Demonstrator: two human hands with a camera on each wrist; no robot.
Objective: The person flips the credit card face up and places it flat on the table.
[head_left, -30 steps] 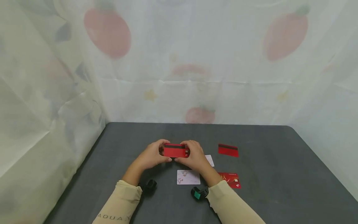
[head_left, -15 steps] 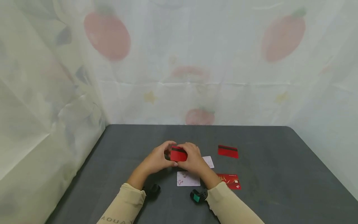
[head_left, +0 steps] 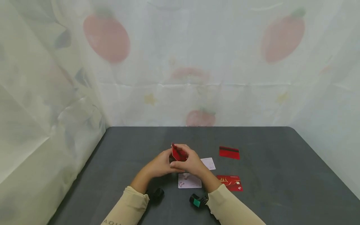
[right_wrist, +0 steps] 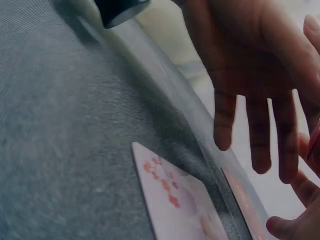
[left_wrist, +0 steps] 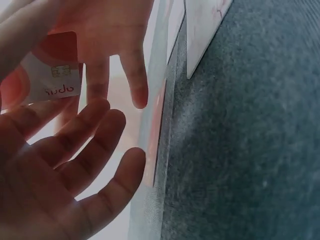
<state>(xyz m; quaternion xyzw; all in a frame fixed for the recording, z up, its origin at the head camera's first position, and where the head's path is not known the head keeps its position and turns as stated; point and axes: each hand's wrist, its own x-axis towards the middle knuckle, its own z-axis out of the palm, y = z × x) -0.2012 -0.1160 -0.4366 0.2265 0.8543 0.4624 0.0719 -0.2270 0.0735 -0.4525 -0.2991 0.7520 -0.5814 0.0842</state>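
A red plastic card, seen tilted with its left edge raised in the head view, is held between both hands. The left hand grips it from the left and below. The right hand grips it from the right, its thumb across the front. In the left wrist view the card shows a chip on a pale band, beside the left hand's index finger; several other left fingers are spread. Whether more than one card is in the hands is hidden. The right wrist view shows the right hand with straight lower fingers.
Cards lie on the dark table: a white flowered one in front, a white one partly behind the right hand, a striped red one, and a red VIP card. Black bands sit at the wrists. Patterned curtains surround the table.
The red card, earlier facing the camera with its black stripe, has slid right and turned to a slant. The left hand has moved right, closer to the right hand.
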